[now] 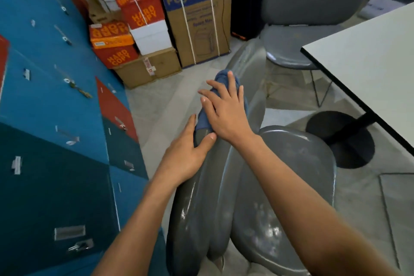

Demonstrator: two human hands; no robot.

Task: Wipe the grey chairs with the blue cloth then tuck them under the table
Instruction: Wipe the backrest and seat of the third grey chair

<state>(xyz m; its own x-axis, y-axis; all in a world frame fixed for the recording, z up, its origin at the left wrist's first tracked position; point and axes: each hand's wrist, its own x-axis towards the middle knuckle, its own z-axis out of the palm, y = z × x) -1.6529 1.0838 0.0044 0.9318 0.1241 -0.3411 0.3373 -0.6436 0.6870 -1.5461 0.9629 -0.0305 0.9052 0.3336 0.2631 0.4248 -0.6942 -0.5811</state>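
Note:
A grey chair (pixel 224 197) stands right below me, its backrest top running up the middle of the view and its seat (pixel 291 186) to the right. My right hand (pixel 226 110) presses the blue cloth (pixel 224 78) flat onto the top edge of the backrest, fingers spread. My left hand (pixel 190 152) grips the backrest's edge just below the cloth, thumb over the front. A second grey chair (pixel 313 6) stands further off beside the white table (pixel 369 56).
Blue and red lockers (pixel 56 119) line the left side, some with keys hanging. Cardboard and paper boxes (pixel 156 29) are stacked at the back. The table's black round base (pixel 342 139) sits on the floor at right, near the chair seat.

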